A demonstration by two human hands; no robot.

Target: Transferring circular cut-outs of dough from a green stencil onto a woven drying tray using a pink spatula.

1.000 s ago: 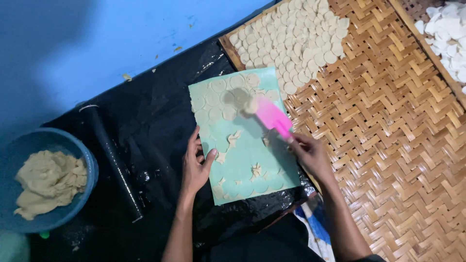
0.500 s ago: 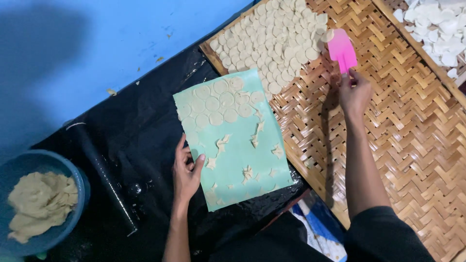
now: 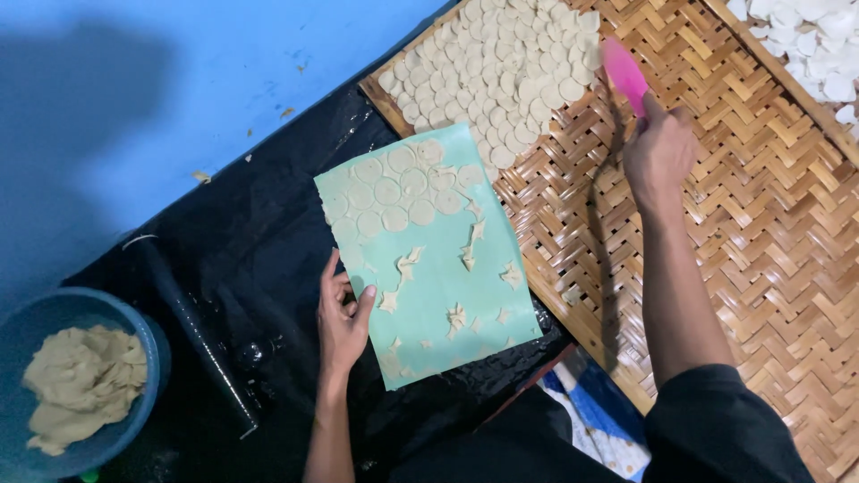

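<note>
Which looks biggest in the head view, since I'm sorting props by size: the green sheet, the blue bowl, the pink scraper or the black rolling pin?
1. green sheet
2. blue bowl, partly cut off by the frame, so likely larger than it shows
3. black rolling pin, long but thin
4. pink scraper, partly hidden in the right hand

Blue floor [image 3: 179, 80] in shadow at upper left, black plastic sheet [image 3: 250, 233] spread over it, woven bamboo mat [image 3: 769, 224] at right, dim indoor light
</note>
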